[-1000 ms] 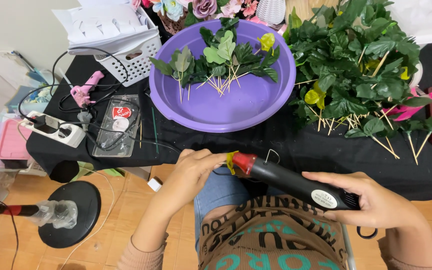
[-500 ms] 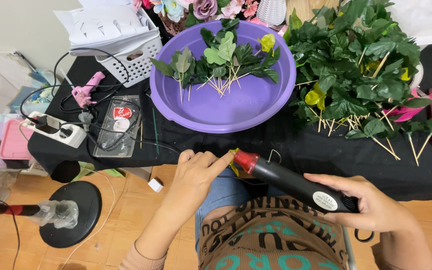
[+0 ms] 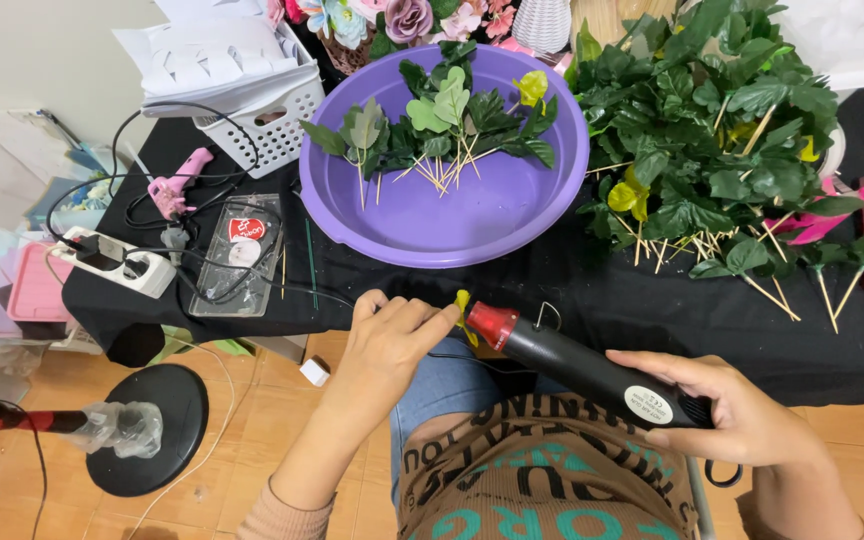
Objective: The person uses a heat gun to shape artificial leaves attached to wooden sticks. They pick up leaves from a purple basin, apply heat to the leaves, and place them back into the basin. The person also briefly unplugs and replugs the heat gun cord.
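Note:
My right hand (image 3: 732, 410) grips a black heat gun (image 3: 577, 365) with a red nozzle that points left. My left hand (image 3: 392, 340) pinches a small yellow-green leaf piece (image 3: 464, 312) right at the nozzle's tip, just in front of the black-covered table edge. Behind them sits a purple basin (image 3: 452, 215) holding several green artificial leaves on wooden sticks (image 3: 442, 125).
A big pile of green leaf stems (image 3: 712, 140) lies right of the basin. At left are a white basket (image 3: 262, 120), a pink glue gun (image 3: 177, 185), a clear plastic packet (image 3: 237, 250) and a white power strip (image 3: 112, 262) with cables. A round black stand base (image 3: 147, 425) sits on the floor.
My left hand has shifted slightly and now pinches the leaf piece against the nozzle tip. The heat gun has moved a little right and lower.

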